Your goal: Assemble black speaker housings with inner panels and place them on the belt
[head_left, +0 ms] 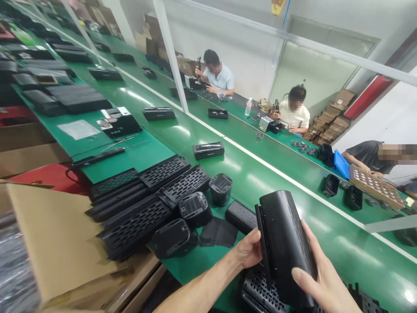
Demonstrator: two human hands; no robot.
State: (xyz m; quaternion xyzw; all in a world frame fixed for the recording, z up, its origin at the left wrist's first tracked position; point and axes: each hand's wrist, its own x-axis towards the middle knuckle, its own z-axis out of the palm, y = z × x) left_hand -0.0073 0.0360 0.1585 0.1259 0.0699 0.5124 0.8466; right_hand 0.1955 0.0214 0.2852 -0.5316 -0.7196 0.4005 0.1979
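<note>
A long black curved plastic housing is held up between both hands at the lower right. My left hand grips its left edge, where a narrow flange runs along the side. Around its right side wraps my right hand, the thumb lying across the front face. Below the housing lies a black perforated part, partly hidden. To the left are black slotted panels in a pile, beside rounded black end pieces and a dark flat sheet.
A green conveyor carries spaced black housings. Across it, several people work with small parts near a tray of round pieces. An open cardboard box stands at the lower left. A black tool lies on the bench.
</note>
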